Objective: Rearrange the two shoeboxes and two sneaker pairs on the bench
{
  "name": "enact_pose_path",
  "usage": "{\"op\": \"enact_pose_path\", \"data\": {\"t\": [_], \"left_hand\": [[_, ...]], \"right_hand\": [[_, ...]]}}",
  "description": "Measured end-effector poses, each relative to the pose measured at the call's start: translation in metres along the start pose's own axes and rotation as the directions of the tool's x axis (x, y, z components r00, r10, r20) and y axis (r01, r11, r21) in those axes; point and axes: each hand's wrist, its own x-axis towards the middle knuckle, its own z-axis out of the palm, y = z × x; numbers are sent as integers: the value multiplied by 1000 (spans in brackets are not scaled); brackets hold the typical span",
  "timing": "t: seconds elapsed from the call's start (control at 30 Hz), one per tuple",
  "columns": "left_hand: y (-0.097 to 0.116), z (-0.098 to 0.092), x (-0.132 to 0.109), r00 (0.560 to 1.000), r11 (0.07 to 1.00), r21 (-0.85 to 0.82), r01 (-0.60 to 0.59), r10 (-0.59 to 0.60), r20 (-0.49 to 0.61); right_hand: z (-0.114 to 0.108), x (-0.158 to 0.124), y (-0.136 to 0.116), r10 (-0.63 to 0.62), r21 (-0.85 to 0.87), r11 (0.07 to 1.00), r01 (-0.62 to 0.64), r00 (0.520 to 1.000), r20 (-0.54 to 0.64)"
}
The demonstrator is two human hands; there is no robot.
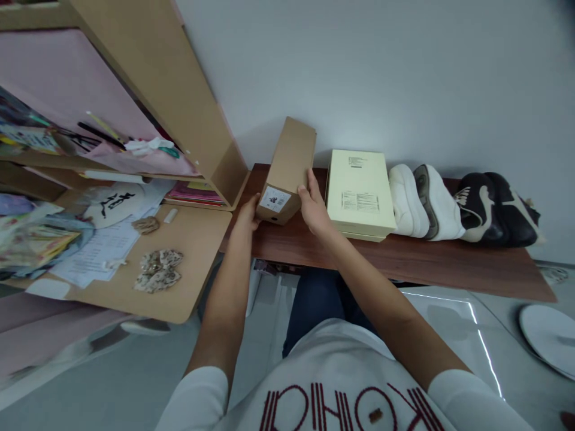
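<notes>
A brown cardboard box (287, 167) with a white label on its near end sits at the left end of a dark wooden bench (404, 260), against the wall. My left hand (248, 214) presses its left near corner and my right hand (314, 206) lies flat along its right side; together they grip the box. A pale yellow box (359, 191) lies just right of my right hand.
A pair of white shoes (420, 200) and a pair of dark shoes (496, 206) stand on the bench to the right. A tan shelf unit (179, 120) with a cluttered desk board (188, 263) is at left. A white round plate (550, 338) lies on the floor at right.
</notes>
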Motion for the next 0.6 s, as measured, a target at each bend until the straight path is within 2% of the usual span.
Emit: {"op": "enact_pose_path", "data": {"t": [0.07,0.1,0.17,0.23,0.3,0.43,0.6], "left_hand": [[11,-5,-1,999,1000,-20,5,-6,-45],[17,-8,-2,998,998,-46,-35,33,-50],[32,-13,-4,985,982,-90,-167,161,-68],[45,-17,-5,951,950,-88,-298,289,-106],[56,-21,-6,923,928,-52,-368,358,-142],[63,-22,-5,900,916,11,-402,397,-179],[57,-17,2,898,924,73,-375,382,-221]], "right_hand": [[-3,-1,0,-14,-24,1000,14,1000,-12],[-3,-1,1,-16,-39,999,15,1000,-21],[-3,-2,1,6,-66,998,-8,999,-34],[-1,-2,1,61,-80,995,-64,997,-38],[2,-1,2,126,-84,988,-128,992,-31],[10,8,13,238,-77,968,-239,971,-17],[16,21,37,327,-67,942,-330,943,-56]]}}
